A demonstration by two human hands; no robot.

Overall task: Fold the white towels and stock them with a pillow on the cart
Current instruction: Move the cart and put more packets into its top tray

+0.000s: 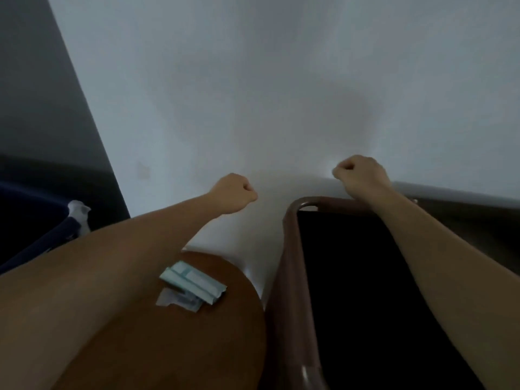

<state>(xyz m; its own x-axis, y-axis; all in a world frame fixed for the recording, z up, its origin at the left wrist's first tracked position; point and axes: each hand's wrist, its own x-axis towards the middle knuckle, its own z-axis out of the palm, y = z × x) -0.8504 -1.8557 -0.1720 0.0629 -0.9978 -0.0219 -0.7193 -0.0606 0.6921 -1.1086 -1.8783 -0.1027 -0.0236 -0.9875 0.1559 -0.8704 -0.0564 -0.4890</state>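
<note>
Both hands clenched, fingers curled onto a white towel [253, 94] that fills the far view like a raised sheet (grip blurred, probably pinching its near edge). Left hand [232, 197] left of centre, right hand [361, 175] above a brown-rimmed chair [289, 249]. Small packets [192, 285] lie near, on a round brown table [219, 333].

It looks like a guest room or bedroom: a wide white sheet [267, 94] covers a bed, with a round wooden counter [183, 333] beside it carrying small sachets [194, 285], and a brown-framed chair [289, 277] near that counter.
</note>
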